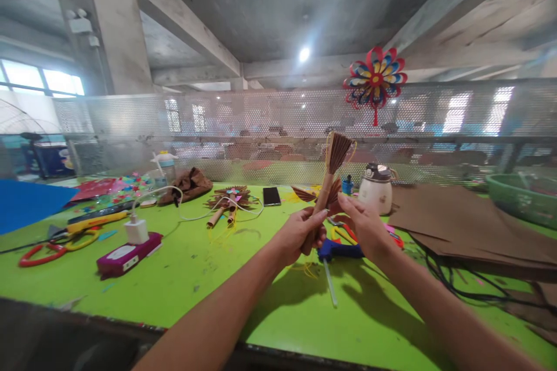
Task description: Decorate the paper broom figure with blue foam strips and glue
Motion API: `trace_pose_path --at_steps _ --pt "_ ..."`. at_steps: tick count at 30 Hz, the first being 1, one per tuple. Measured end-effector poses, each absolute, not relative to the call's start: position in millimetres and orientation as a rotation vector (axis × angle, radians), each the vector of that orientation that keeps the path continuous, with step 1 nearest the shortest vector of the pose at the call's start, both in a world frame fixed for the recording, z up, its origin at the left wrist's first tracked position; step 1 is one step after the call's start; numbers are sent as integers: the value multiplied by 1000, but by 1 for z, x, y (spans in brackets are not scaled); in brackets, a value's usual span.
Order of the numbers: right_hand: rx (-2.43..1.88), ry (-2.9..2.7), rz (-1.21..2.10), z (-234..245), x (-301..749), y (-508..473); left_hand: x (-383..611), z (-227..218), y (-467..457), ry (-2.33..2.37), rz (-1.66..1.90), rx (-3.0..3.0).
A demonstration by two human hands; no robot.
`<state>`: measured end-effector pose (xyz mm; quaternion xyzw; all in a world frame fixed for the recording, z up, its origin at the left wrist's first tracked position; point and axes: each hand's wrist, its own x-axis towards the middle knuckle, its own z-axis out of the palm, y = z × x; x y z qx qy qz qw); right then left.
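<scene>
In my left hand (302,232) is a brown paper tube (323,194), gripped near its lower end and tilted slightly right. A pleated brown paper fan (338,151) rises from the tube's top, with thin yellow string looped beside it. My right hand (357,217) is just right of the tube, fingers extended and apart, holding nothing visible. Under and between the hands lies a blue glue gun (342,248), a clear glue stick (331,284) pointing toward me. More pleated brown paper (305,193) shows behind the tube, partly hidden.
The green table (209,301) holds a purple power strip (129,256), scissors (41,255), a phone (272,196) and brown fan pieces (230,200). A white jug (376,191), brown paper sheets (474,223) and a green basket (522,200) stand right. A mesh screen (270,116) closes the back.
</scene>
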<state>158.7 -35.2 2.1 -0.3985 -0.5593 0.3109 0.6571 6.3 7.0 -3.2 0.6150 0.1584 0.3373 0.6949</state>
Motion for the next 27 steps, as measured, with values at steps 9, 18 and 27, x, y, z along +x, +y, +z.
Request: trace_pose_path --at_steps 9,18,27 --pt "-1055 -1204 632 -8 164 -22 5 3 8 390 845 1330" --pt "-1102 -1344 490 -13 165 -20 1 6 10 390 860 1282" --pt "-1090 -1361 263 -1 161 -33 2 4 10 430 907 1346"
